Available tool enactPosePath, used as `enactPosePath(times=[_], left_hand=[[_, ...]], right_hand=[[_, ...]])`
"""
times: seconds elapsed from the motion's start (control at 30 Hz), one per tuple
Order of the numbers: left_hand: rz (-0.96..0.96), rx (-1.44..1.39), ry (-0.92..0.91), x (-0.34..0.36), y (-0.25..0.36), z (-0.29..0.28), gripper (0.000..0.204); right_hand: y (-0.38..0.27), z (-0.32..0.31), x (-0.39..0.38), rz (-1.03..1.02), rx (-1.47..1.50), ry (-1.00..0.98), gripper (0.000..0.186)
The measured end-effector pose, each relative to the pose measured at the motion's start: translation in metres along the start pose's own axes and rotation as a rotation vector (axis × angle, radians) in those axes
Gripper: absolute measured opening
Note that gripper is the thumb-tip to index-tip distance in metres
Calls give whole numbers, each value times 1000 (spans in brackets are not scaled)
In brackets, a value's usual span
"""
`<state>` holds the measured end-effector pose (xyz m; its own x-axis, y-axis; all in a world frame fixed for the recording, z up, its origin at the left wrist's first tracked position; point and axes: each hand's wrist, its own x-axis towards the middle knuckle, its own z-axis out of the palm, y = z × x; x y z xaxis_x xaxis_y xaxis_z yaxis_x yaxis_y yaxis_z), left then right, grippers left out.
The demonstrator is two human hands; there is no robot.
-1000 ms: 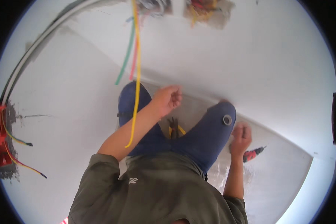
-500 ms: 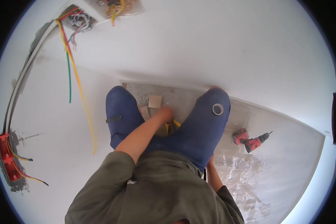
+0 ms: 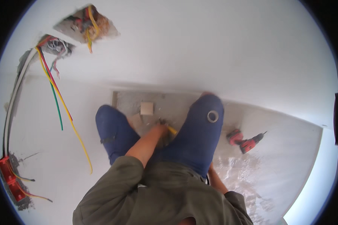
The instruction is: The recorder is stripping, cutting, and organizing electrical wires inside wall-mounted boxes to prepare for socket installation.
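My left hand is low between my knees, close to the floor. It is blurred, and its fingers are mostly turned away from sight. Beside it shows a yellow tool handle; whether the hand grips it I cannot make out. A square beige plate lies on the floor just beyond the hand, with another pale plate partly behind my left knee. My right forearm reaches down beside my right thigh, which hides the hand and anything in it.
A red and black cordless drill lies on the dusty floor to the right. A roll of tape rests on my right thigh. Loose yellow, red and green wires hang from a wall opening at left, above red junction boxes.
The view has shifted, so the wall openings sit lower and farther left. My left hand has moved slightly nearer to me, away from the square plate. The right forearm stays beside the thigh.
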<state>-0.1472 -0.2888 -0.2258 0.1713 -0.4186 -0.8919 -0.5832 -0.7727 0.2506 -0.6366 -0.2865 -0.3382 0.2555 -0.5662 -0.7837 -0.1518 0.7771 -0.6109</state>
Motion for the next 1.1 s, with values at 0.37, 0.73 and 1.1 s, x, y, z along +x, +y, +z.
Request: enactPosePath(times=[0.37,0.73,1.1], left_hand=[[289,611,23,2,-64,13,39],[380,415,246,-5,-41,-4,18],[641,79,829,-135,-12,-63,31]], right_hand=[[-65,74,-34,204,22,65,32],[-97,83,-33,-5,-381,64,32],[-332,194,-103,-756,-952,52,18]])
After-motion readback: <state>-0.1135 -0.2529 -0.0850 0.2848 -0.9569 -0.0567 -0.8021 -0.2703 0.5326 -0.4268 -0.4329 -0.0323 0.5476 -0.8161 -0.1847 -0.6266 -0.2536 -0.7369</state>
